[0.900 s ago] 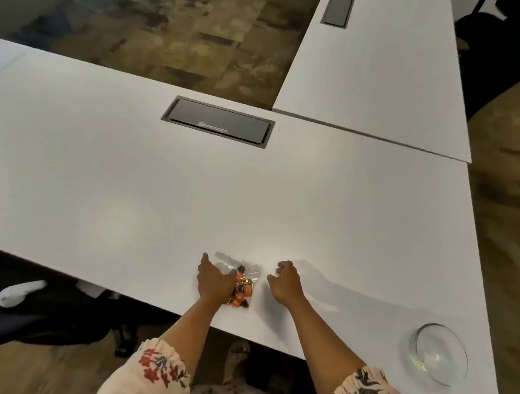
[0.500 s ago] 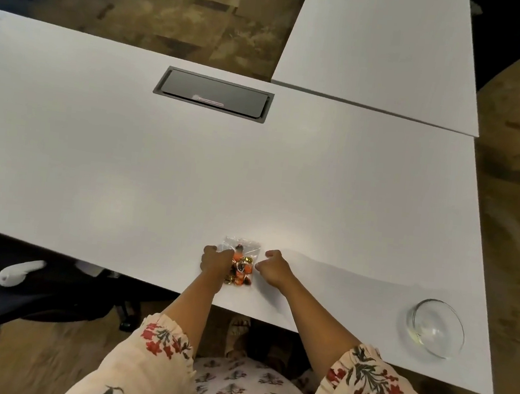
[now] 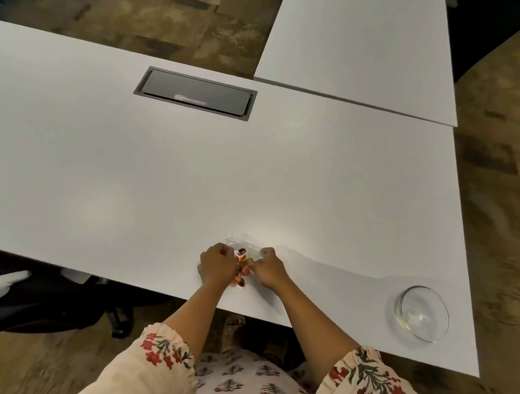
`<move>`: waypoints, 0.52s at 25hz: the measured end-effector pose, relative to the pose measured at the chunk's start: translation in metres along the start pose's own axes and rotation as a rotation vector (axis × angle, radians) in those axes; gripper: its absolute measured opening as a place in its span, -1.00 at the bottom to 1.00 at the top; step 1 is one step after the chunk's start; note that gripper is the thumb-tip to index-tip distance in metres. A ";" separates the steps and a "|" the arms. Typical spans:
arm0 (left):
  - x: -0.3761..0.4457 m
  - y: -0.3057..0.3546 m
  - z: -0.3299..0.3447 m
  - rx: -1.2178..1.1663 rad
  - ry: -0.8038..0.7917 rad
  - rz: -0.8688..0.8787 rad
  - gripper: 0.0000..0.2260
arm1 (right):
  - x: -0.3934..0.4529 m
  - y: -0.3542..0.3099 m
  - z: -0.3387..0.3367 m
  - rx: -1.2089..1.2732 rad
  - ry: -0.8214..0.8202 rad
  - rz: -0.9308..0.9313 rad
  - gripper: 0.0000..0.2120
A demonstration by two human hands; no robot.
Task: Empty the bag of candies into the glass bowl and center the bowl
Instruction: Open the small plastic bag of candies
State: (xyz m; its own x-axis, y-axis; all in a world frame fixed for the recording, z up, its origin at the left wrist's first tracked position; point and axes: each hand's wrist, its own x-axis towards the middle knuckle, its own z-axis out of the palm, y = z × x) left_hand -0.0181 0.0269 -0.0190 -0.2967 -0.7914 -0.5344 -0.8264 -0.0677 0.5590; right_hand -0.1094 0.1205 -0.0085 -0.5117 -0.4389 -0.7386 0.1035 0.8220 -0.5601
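Observation:
A small clear bag of candies (image 3: 241, 264), mostly orange with a dark and a yellow one, lies on the white table (image 3: 190, 173) near its front edge. My left hand (image 3: 217, 264) grips the bag's left side with closed fingers. My right hand (image 3: 269, 266) pinches its right top edge. The bag's clear top sticks out beyond my fingers. An empty glass bowl (image 3: 422, 312) stands far to the right, close to the table's front right corner, well apart from both hands.
A dark recessed cable hatch (image 3: 196, 92) sits in the table further back. A second white table (image 3: 361, 44) adjoins at the back right. A dark office chair with a white armrest (image 3: 2, 282) stands under the table's left front edge.
Both hands have closed in from either side of the bag and now grip it. The view has tilted down a little, with the bag staying in the same spot.

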 end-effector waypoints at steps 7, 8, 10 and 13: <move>-0.014 0.020 0.004 -0.195 -0.042 0.288 -0.79 | -0.017 0.010 -0.032 -0.223 0.350 -0.369 -0.53; -0.015 0.024 0.004 -0.223 -0.030 0.292 -0.79 | -0.017 0.011 -0.038 -0.202 0.365 -0.402 -0.60; -0.017 0.029 0.002 -0.219 -0.002 0.327 -0.79 | -0.019 0.013 -0.049 -0.146 0.396 -0.435 -0.76; -0.018 0.035 0.002 -0.154 0.007 0.393 -0.79 | -0.023 0.018 -0.059 -0.090 0.414 -0.462 -0.83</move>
State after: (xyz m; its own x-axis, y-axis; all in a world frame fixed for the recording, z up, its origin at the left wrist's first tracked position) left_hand -0.0423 0.0402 0.0093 -0.5713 -0.7792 -0.2578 -0.5698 0.1505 0.8079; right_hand -0.1461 0.1666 0.0207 -0.7761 -0.5943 -0.2107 -0.2706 0.6158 -0.7399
